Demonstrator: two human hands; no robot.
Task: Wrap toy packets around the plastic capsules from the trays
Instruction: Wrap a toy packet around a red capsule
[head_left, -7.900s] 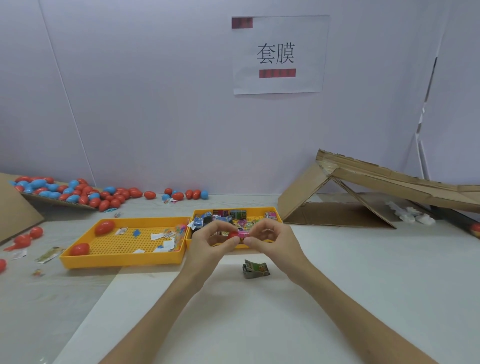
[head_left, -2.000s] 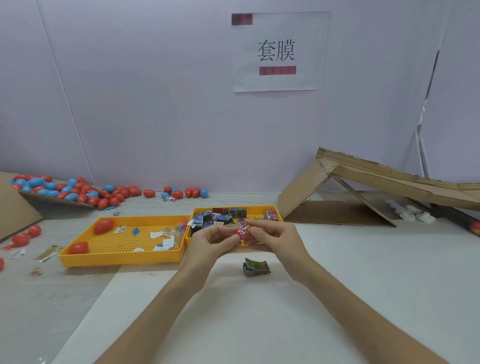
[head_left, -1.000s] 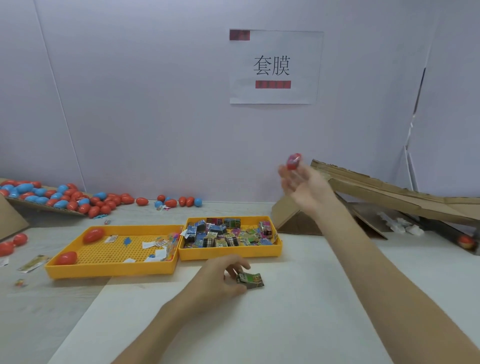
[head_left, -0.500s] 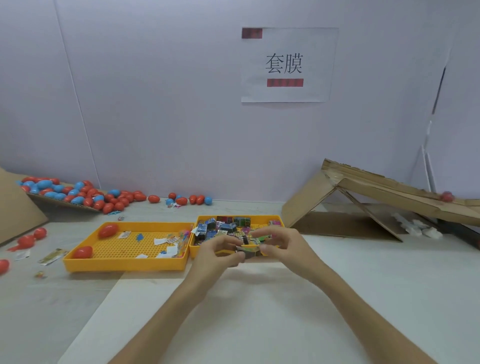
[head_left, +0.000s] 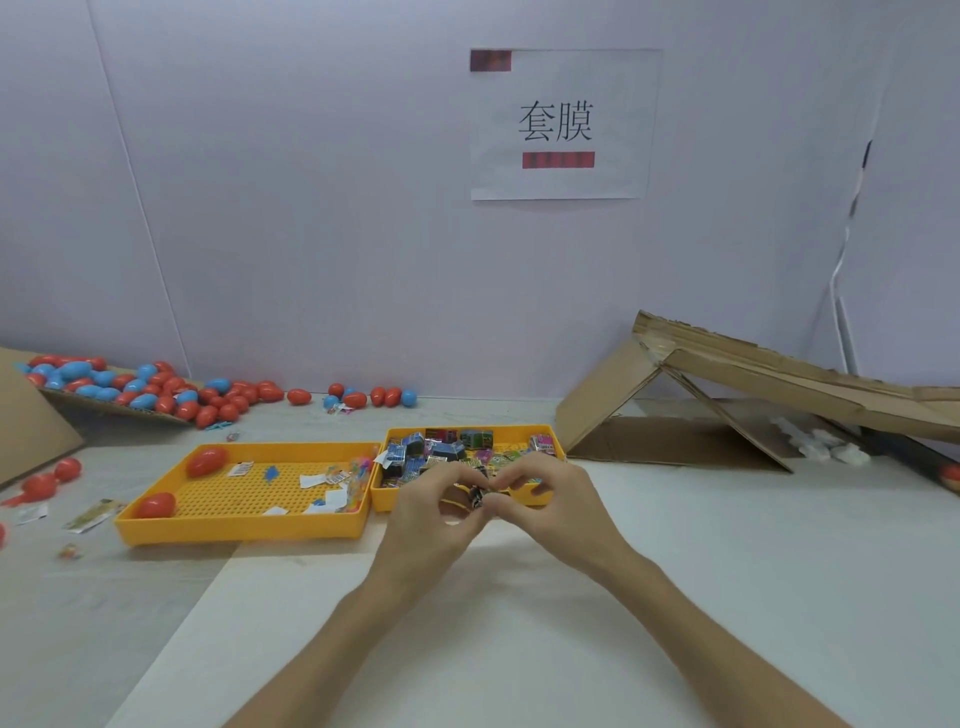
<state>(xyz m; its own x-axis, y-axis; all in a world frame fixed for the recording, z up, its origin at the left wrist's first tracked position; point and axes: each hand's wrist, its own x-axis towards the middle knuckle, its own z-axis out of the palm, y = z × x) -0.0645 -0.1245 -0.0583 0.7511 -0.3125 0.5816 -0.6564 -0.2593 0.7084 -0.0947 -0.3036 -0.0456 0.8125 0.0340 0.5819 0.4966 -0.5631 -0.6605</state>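
Observation:
Both hands meet above the table, just in front of the right yellow tray (head_left: 457, 501). My left hand (head_left: 436, 512) and my right hand (head_left: 548, 499) pinch a small dark toy packet (head_left: 477, 497) between their fingertips. That tray holds several colourful toy packets (head_left: 441, 449). The left yellow tray (head_left: 244, 530) carries two red plastic capsules (head_left: 207, 461), one near its back left corner and the other (head_left: 154, 504) at its front left, plus scraps of paper and film.
A heap of red and blue capsules (head_left: 145, 389) lies along the back wall on the left. A cardboard ramp (head_left: 779, 374) slopes down to the right, with a red capsule (head_left: 951, 474) at its low end. Loose capsules and scraps lie left of the trays.
My right hand tossed the wrapped capsule onto the cardboard ramp and came back. My left hand picked the dark packet up from the table, and both hands now hold it together.

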